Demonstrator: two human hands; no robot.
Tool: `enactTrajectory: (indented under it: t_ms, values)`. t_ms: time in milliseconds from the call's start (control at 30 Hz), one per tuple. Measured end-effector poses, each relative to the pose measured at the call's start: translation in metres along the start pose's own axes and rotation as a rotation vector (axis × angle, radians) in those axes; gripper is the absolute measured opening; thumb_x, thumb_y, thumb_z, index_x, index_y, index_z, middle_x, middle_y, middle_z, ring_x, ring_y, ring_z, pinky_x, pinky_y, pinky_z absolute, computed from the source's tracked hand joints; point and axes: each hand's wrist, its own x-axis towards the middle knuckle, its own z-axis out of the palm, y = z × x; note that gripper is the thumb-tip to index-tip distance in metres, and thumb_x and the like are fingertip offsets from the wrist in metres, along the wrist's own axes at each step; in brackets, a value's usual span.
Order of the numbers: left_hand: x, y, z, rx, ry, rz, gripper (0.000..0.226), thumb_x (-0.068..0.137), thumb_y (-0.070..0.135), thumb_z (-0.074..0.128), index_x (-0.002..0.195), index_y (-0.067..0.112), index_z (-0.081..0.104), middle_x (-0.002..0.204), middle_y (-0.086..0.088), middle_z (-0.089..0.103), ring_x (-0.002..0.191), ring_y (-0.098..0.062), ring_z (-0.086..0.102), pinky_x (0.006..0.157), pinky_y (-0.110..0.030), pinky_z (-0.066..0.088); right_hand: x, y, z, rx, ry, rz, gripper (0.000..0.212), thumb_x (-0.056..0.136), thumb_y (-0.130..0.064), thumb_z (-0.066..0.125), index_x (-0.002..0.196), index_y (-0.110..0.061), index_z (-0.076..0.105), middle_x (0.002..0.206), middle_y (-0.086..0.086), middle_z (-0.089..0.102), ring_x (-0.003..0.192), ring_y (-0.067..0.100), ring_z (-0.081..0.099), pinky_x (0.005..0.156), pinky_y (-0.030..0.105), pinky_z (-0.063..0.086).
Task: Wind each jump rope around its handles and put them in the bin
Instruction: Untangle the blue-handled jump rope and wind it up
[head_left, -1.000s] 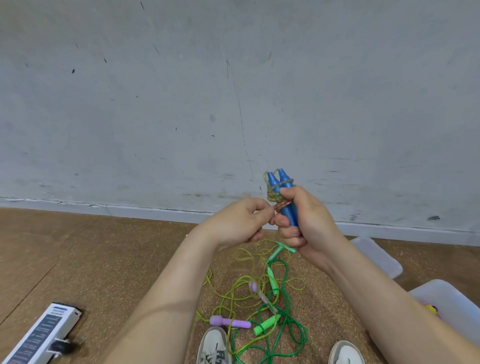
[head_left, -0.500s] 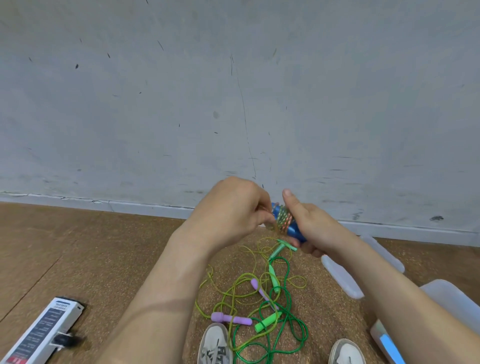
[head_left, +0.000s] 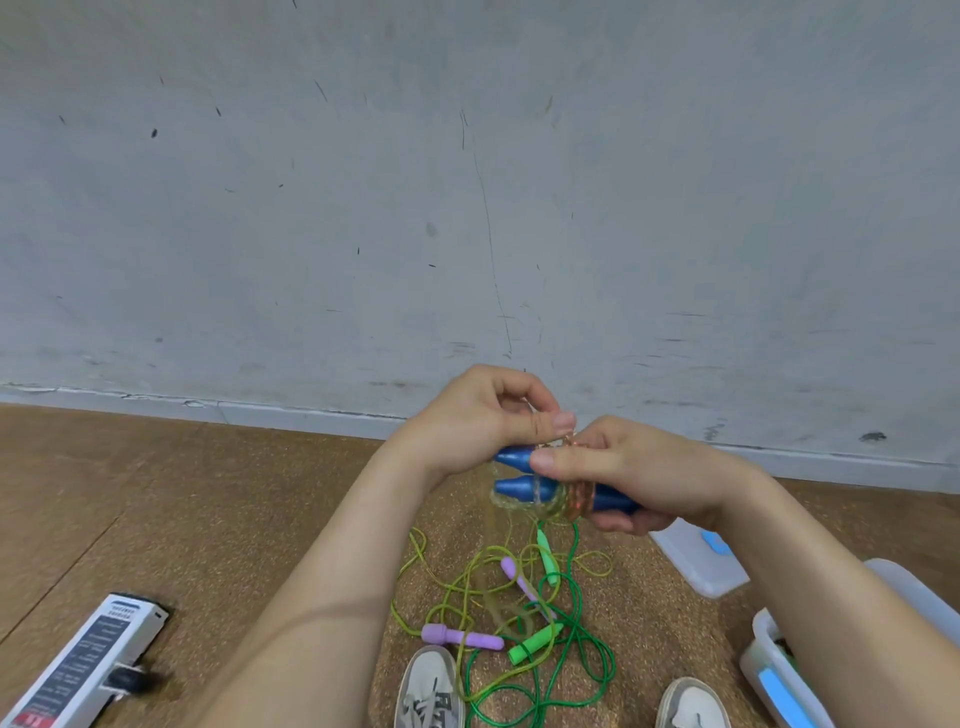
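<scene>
Here, mid-frame, my right hand (head_left: 644, 475) grips the blue handles (head_left: 514, 486), rope (head_left: 563, 500) coiled around them; my left hand (head_left: 483, 421) pinches its end. The bin (head_left: 769, 654) sits lower right. The power strip's (head_left: 78, 670) lettering, lower left, is too blurred to read.

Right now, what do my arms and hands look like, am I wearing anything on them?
Nothing is worn on them. The left hand and right hand are bare: no gloves, and no rings that show. Both forearms are bare as far as the bottom edge of the head view, with no sleeves, watch or wristband in sight.
</scene>
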Motion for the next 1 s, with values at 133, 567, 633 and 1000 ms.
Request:
enactTrajectory:
  t_ms: [133, 567, 633, 1000]
  values:
    - [0.009, -0.013, -0.002, -0.303, -0.092, -0.103, 0.010, 0.085, 0.017, 0.064, 0.076, 0.021, 0.063, 0.065, -0.007, 0.049, 0.053, -0.009, 0.037, 0.050, -0.023, 0.023, -0.001, -0.004, -0.001, 0.152, 0.126, -0.084, 0.025, 0.082, -0.049, 0.061, 0.074, -0.025, 0.060, 0.046, 0.004, 0.040, 0.036, 0.014, 0.027, 0.039, 0.014, 0.019]
    - [0.012, -0.017, 0.015, 0.000, -0.144, -0.155, 0.029, 0.104, 0.029, 0.034, 0.089, 0.014, 0.055, 0.047, 0.003, 0.039, 0.037, -0.007, 0.026, 0.037, -0.017, 0.021, 0.008, 0.007, -0.014, 0.600, 0.566, -0.098, 0.038, 0.098, -0.052, 0.037, 0.084, -0.021, 0.051, 0.059, 0.008, 0.041, 0.037, 0.011, 0.022, 0.038, 0.017, 0.015]
    - [0.011, -0.014, 0.018, 0.170, -0.125, -0.139, 0.026, 0.103, 0.026, 0.037, 0.095, 0.013, 0.058, 0.047, 0.004, 0.042, 0.038, -0.006, 0.032, 0.041, -0.019, 0.027, 0.010, 0.009, -0.014, 0.556, 0.638, -0.065, 0.040, 0.099, -0.053, 0.037, 0.083, -0.019, 0.052, 0.059, 0.009, 0.042, 0.036, 0.011, 0.026, 0.036, 0.018, 0.020]
    - [0.002, 0.004, 0.030, 0.781, 0.121, 0.269, 0.011, 0.084, 0.023, 0.067, 0.092, 0.025, 0.073, 0.079, 0.004, 0.072, 0.077, -0.012, 0.063, 0.071, -0.030, 0.048, 0.028, 0.035, -0.016, -0.203, 0.550, 0.044, 0.073, 0.088, -0.067, 0.020, 0.054, -0.012, 0.053, 0.036, -0.001, 0.050, 0.039, 0.006, 0.048, 0.053, 0.026, 0.036]
